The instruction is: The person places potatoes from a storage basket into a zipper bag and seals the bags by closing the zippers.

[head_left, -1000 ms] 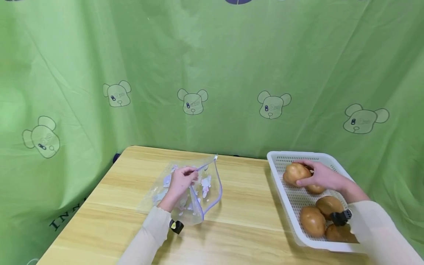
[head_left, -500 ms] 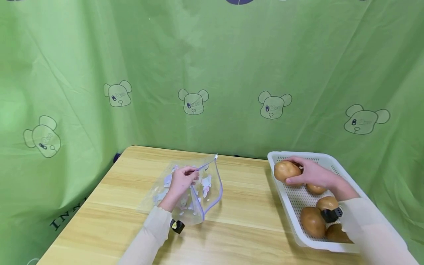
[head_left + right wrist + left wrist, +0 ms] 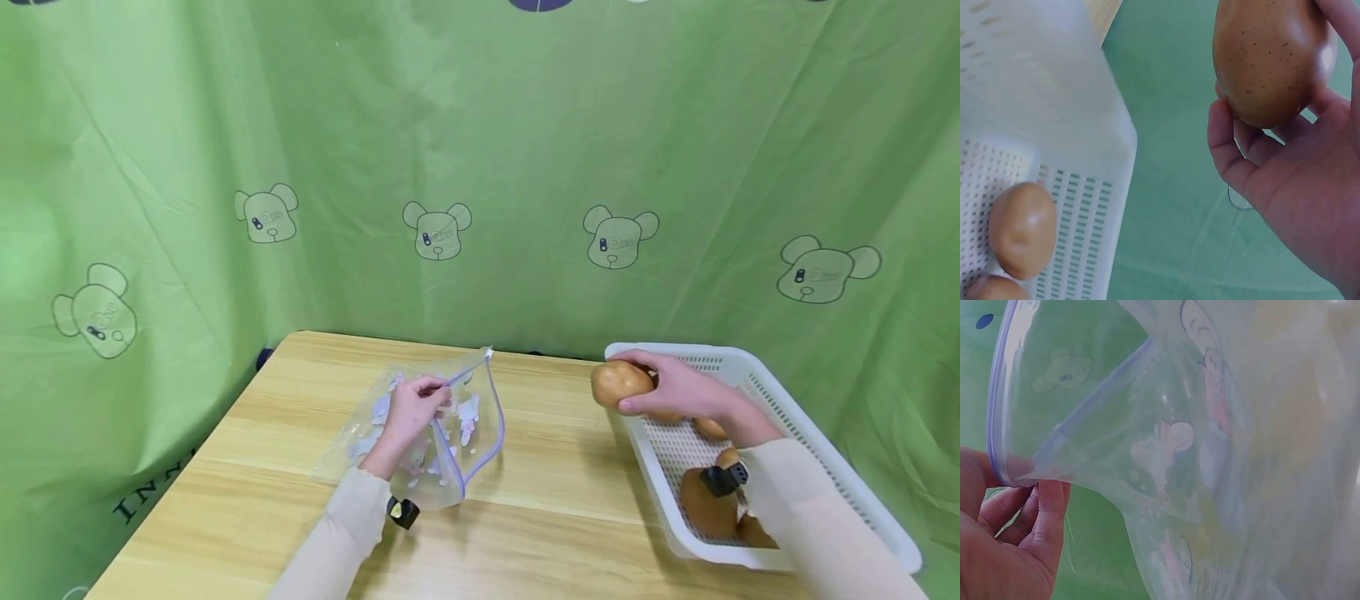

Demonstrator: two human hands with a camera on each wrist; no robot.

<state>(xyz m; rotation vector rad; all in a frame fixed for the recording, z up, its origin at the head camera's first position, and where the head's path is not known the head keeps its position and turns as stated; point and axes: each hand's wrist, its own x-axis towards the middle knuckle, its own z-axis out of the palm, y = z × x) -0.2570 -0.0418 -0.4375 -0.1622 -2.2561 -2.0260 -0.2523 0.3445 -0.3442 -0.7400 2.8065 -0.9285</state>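
Observation:
My left hand point(image 3: 411, 410) pinches the upper edge of a clear zip bag point(image 3: 1166, 462) with a purple seal and cartoon prints. The bag's mouth gapes to the right, its body lying towards the left of the table. Over the left rim of a white basket, my right hand point(image 3: 675, 387) grips a potato point(image 3: 621, 384), brown, smooth and speckled in the right wrist view point(image 3: 1272, 62). Fingers and thumb curl round its sides. Inside the basket point(image 3: 660, 508) lie several more potatoes point(image 3: 705, 504), partly hidden by my right forearm.
Both things stand on a light wooden table point(image 3: 540, 483), the basket at its right side. A green curtain point(image 3: 480, 150) with bear-head prints hangs behind the table's back edge. Small black cameras point(image 3: 403, 512) sit at both wrists.
My right hand has carried the potato leftwards, from inside the basket to over its left rim. The left hand and the zip bag have stayed almost still.

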